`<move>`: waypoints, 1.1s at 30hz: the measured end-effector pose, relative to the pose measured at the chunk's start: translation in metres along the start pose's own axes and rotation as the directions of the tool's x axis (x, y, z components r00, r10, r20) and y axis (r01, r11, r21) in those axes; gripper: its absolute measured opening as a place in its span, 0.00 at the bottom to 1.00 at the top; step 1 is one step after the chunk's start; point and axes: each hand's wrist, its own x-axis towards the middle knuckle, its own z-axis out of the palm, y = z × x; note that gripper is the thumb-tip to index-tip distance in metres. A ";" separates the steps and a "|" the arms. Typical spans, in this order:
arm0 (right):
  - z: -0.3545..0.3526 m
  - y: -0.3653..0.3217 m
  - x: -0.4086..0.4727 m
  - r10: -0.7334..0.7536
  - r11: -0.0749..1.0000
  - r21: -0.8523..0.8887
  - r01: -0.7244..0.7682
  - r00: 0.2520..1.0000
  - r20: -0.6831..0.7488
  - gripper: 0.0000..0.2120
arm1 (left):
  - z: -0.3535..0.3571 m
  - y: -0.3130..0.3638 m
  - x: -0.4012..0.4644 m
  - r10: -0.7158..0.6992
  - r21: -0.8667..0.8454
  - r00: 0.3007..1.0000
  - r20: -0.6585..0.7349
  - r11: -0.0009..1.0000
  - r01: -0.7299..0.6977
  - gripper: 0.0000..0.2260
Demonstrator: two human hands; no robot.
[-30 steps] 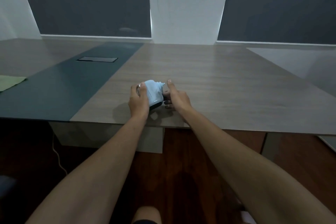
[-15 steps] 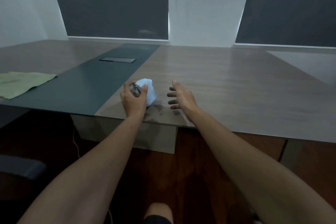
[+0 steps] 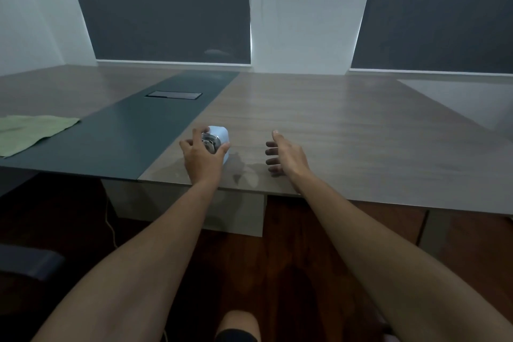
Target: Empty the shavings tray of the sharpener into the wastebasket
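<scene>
Since the earlier frames: right hand [image 3: 288,155] had come off the sharpener [image 3: 218,141] and drawn well apart to the right; left hand [image 3: 201,159] had kept its grasp; view had swung left, bringing more of the green cloth [image 3: 33,132] into sight.

Item 1, sharpener: pale blue body, metal-and-dark face turned toward the camera, positioned near the front edge of the surface [image 3: 347,130], just right of the dark inlay strip [image 3: 116,136]. Whether it rested on the surface or was lifted slightly could not be told. Shavings tray not distinguishable.

Item 2, left hand: fingers [image 3: 201,132] wrapped over the sharpener's left and top, thumb on its right side, holding it.

Item 3, right hand: fingers spread wide and loosely curled, holding nothing, palm facing left, above the surface.

Item 4, green cloth: lay flat at far left, partly on the inlay strip.

Item 5, rectangular hatch [image 3: 174,95]: set flush in the inlay strip, farther back.

Item 6, cable [image 3: 109,223]: hung below the surface at left.
</scene>
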 end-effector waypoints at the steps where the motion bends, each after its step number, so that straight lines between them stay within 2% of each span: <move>1: -0.005 0.001 0.001 -0.012 1.000 -0.014 0.012 1.000 -0.018 0.26 | 0.000 0.001 -0.001 0.001 0.004 1.000 0.004 1.000 -0.001 0.25; 5: -0.027 0.001 0.003 -0.128 0.988 -0.101 0.116 0.984 -0.122 0.24 | -0.006 0.006 -0.004 0.047 0.091 0.999 -0.010 0.995 -0.046 0.34; 8: -0.048 -0.005 0.004 -0.237 0.943 -0.276 0.187 0.958 -0.160 0.27 | -0.006 0.023 -0.004 0.235 0.244 0.972 -0.015 0.943 -0.224 0.38; 12: -0.078 -0.003 0.005 -0.335 0.819 -0.522 0.239 0.937 -0.098 0.24 | 0.012 0.056 -0.008 0.381 0.299 0.922 0.074 0.873 -0.385 0.40; 14: -0.094 0.001 0.008 -0.323 0.736 -0.645 0.204 0.944 -0.070 0.28 | 0.029 0.069 -0.015 0.396 0.269 0.905 0.158 0.864 -0.425 0.39; 18: -0.122 0.016 0.012 -0.276 0.552 -0.823 0.137 0.961 -0.024 0.31 | 0.065 0.079 -0.036 0.325 0.256 0.851 0.413 0.855 -0.451 0.37; 21: -0.136 0.028 0.015 -0.249 0.419 -0.901 0.114 0.968 0.007 0.34 | 0.086 0.072 -0.053 0.257 0.282 0.793 0.552 0.838 -0.468 0.38; 25: -0.146 0.043 0.019 -0.195 0.346 -0.935 0.083 0.981 0.015 0.38 | 0.100 0.058 -0.061 0.121 0.356 0.711 0.693 0.800 -0.483 0.42; 28: -0.149 0.049 0.021 -0.174 0.355 -0.932 0.073 0.985 0.011 0.40 | 0.103 0.057 -0.059 0.075 0.368 0.662 0.746 0.781 -0.504 0.44; 31: -0.148 0.050 0.021 -0.214 0.364 -0.927 0.086 0.977 0.007 0.39 | 0.106 0.057 -0.059 0.045 0.400 0.649 0.760 0.755 -0.520 0.44; 33: -0.146 0.042 0.016 -0.285 0.461 -0.881 0.105 0.958 -0.035 0.36 | 0.106 0.059 -0.060 0.030 0.415 0.647 0.762 0.745 -0.523 0.44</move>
